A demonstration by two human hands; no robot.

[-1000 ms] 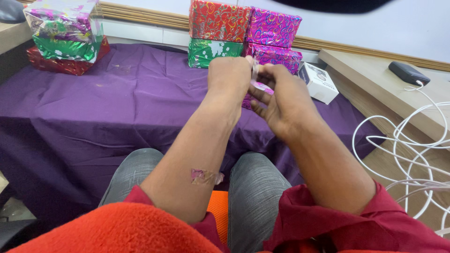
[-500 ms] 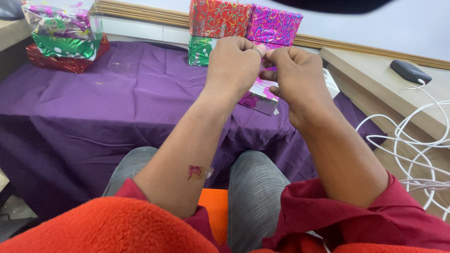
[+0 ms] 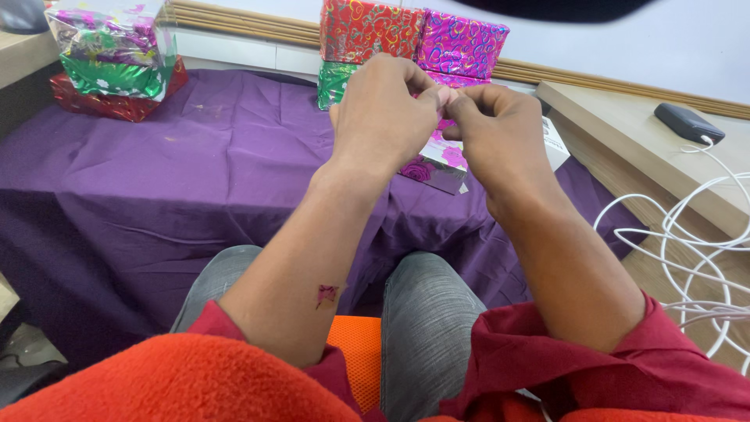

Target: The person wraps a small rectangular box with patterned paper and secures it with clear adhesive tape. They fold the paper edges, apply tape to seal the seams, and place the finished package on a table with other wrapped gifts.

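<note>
a purple cloth (image 3: 195,164) covers the table. wrapped boxes (image 3: 414,43) are stacked at twelve o'clock, more (image 3: 113,66) at ten. the left hand (image 3: 383,113) and right hand (image 3: 500,137) meet fingertip to fingertip, pinched shut; what they grip is too small to tell. a flowered box (image 3: 437,162) lies just below them.

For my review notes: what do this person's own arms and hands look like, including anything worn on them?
Both hands, left hand and right hand, are bare: no gloves, rings or watch visible. Dark red sleeves are pushed up near the elbows, leaving the forearms uncovered. A small scrap of pink foil sticks to the left forearm.
</note>
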